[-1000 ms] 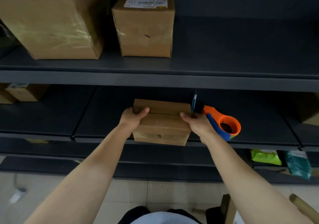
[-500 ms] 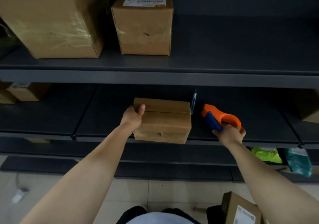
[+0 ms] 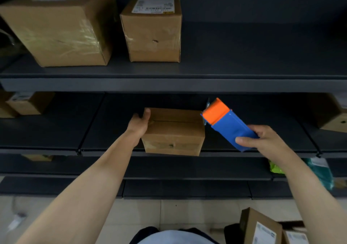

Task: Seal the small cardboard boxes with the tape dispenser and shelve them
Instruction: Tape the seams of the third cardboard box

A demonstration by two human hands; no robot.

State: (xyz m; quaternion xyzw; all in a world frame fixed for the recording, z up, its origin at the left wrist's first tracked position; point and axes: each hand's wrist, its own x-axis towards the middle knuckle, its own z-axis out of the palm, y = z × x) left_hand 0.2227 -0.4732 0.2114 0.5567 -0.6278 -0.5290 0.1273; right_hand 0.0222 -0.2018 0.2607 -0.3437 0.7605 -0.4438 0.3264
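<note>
A small cardboard box (image 3: pixel 174 133) sits at the front edge of the middle shelf (image 3: pixel 105 150), its top flaps closed with a visible seam. My left hand (image 3: pixel 139 124) grips the box's left top corner, thumb on the top face. My right hand (image 3: pixel 262 140) holds the orange and blue tape dispenser (image 3: pixel 227 123) by its blue end, lifted off the shelf. The dispenser's orange end points at the box's top right corner, very close to it.
Two taped cardboard boxes (image 3: pixel 62 27) (image 3: pixel 153 31) stand on the upper shelf. More boxes sit at the far left (image 3: pixel 24 102) and far right (image 3: pixel 330 116) of the middle shelf. Labelled boxes (image 3: pixel 261 226) stand on the floor at lower right. Green and teal packets (image 3: pixel 319 172) lie lower right.
My right hand left the box, took hold of the tape dispenser on the shelf and lifted it toward the box's right corner. My left hand stayed on the box.
</note>
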